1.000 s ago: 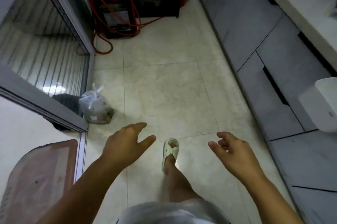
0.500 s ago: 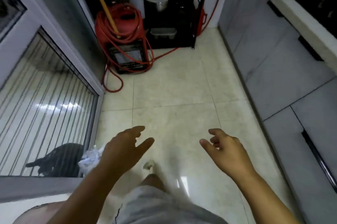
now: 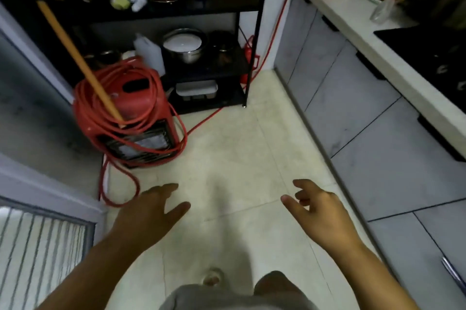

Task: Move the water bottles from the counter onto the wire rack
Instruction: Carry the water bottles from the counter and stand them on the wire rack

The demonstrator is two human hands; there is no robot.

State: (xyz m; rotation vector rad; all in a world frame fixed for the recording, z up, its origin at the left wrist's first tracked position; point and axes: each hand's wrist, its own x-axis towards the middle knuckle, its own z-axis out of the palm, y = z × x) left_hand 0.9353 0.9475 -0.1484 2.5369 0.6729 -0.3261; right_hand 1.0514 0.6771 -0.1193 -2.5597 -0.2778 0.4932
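Observation:
A black wire rack (image 3: 252, 42) stands at the far end of the tiled floor, with pots on its middle shelf and jars on top. The pale counter (image 3: 353, 14) runs along the right; clear bottles (image 3: 380, 11) stand blurred among clutter near its far end. My left hand (image 3: 151, 211) and right hand (image 3: 320, 211) hang in front of me over the floor, fingers loosely spread, both holding nothing.
A red machine wrapped in red hose (image 3: 131, 113) sits left of the rack, with a yellow pole (image 3: 78, 60) leaning on it. Grey cabinet doors (image 3: 378, 133) line the right side. A sliding door frame (image 3: 45, 191) is at left. A black hob (image 3: 433, 50) is set in the counter.
The view has advanced along the floor and tilted up; the rack and counter top have come into sight. Both hands stay held out, empty.

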